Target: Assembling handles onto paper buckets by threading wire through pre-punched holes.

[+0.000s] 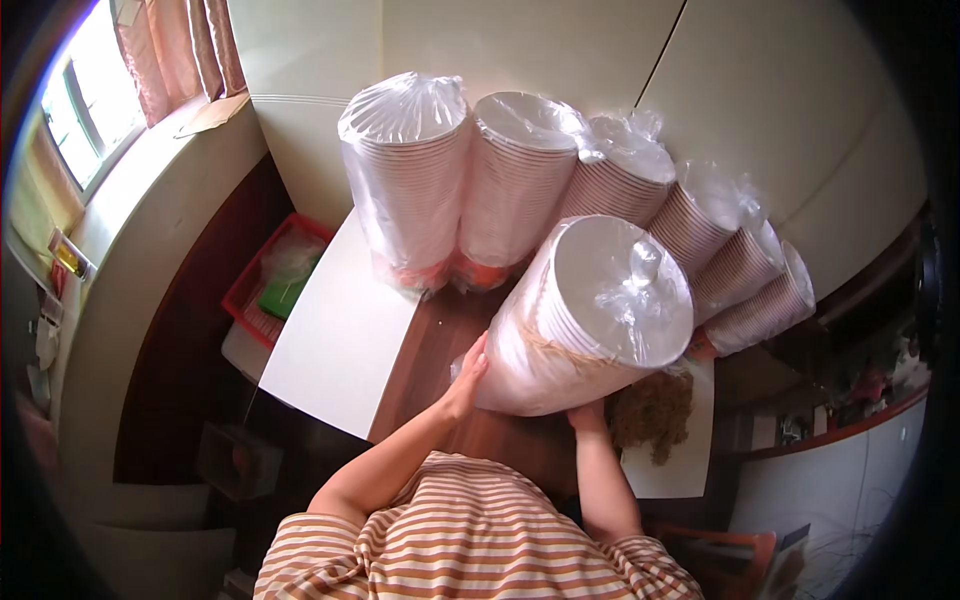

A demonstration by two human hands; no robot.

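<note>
Close in front of me is a tilted stack of white paper buckets in clear plastic, its wide open end facing up and to the right. A strand of brown twine appears to run around its side. My left hand grips the stack's left side near the lower end. From below, my right hand supports its right side, with the fingers mostly hidden beneath. Beside my right hand, a tangled heap of brown twine lies on the white right part of the table.
Several more bagged bucket stacks stand in a row along the wall. A white panel covers the table's left part, with brown wood in the middle. A red basket with a green item is at the left. A chair stands lower right.
</note>
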